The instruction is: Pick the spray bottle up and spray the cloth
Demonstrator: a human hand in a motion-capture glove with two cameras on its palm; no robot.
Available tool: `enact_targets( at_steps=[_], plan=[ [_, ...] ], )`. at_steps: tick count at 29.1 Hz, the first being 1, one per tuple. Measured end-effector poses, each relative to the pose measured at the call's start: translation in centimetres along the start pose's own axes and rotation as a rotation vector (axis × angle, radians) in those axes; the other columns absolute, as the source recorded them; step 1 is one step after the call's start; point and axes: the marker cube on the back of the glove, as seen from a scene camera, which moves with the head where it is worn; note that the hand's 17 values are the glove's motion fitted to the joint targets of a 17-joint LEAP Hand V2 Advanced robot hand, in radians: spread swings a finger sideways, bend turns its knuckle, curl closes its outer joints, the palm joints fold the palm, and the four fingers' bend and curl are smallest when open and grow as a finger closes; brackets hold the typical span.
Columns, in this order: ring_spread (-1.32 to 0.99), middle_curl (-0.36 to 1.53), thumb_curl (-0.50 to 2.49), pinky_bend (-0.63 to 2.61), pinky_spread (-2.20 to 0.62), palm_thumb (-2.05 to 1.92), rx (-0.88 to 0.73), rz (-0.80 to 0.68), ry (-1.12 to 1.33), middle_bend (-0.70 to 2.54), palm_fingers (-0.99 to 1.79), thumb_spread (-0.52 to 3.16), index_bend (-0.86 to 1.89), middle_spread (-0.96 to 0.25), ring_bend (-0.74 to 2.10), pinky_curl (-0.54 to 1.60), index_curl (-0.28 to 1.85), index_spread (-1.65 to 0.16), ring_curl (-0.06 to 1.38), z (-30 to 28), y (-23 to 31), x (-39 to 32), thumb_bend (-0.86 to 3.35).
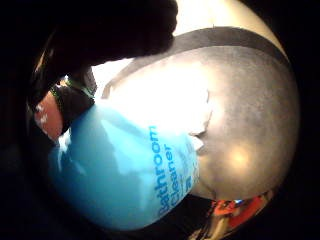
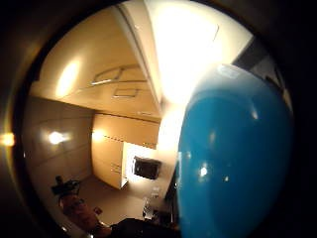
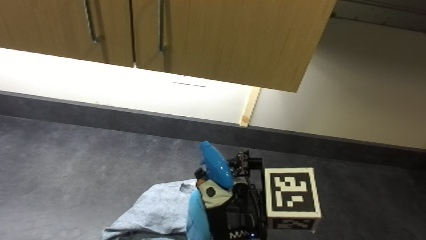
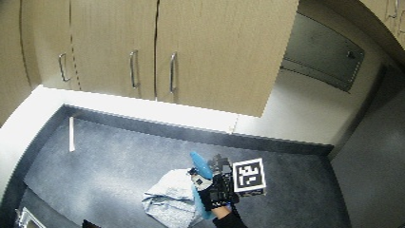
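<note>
In the outside view my gloved right hand (image 3: 233, 214) grips a blue spray bottle (image 3: 214, 169) and holds it above the dark grey countertop (image 3: 73, 160). The bottle's blue spray head points up and away, toward the back wall. A crumpled light grey cloth (image 3: 154, 210) lies on the counter just left of the bottle and under it. In the little finger side palm view the bottle (image 1: 125, 170), labelled "Bathroom Cleaner", lies close against the palm, with the cloth (image 1: 165, 105) beyond it. The thumb side palm view is half filled by the bottle's blue body (image 2: 233, 163).
Wooden wall cabinets (image 4: 158, 52) with metal handles hang above the counter's back edge. A thin white strip (image 4: 72, 134) lies at the counter's far left. A pale wall (image 4: 297, 118) stands to the right behind the counter.
</note>
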Motion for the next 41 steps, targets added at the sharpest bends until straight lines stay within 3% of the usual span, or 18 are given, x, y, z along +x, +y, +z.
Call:
enact_targets(
  at_steps=[5, 23, 41],
  plan=[
    [-0.04, 0.55, 0.77, 0.28, 0.05, 1.12, 0.075, 0.015, -0.083, 0.37, 1.20, 0.52, 0.36, -0.05, 0.29, 0.39, 0.62, -0.16, 0.47, -0.5, 0.4, -0.1, -0.02],
    [-0.06, 0.55, 0.78, 0.26, 0.04, 1.13, 0.141, -0.014, -0.016, 0.37, 1.20, 0.51, 0.38, -0.06, 0.30, 0.40, 0.63, -0.16, 0.48, -1.4, -2.3, -0.8, -0.02],
    [-0.07, 0.56, 0.78, 0.25, 0.04, 1.14, 0.119, -0.067, -0.108, 0.38, 1.19, 0.52, 0.38, -0.07, 0.31, 0.40, 0.63, -0.16, 0.48, 6.5, -7.4, -4.6, -0.02]
  ],
)
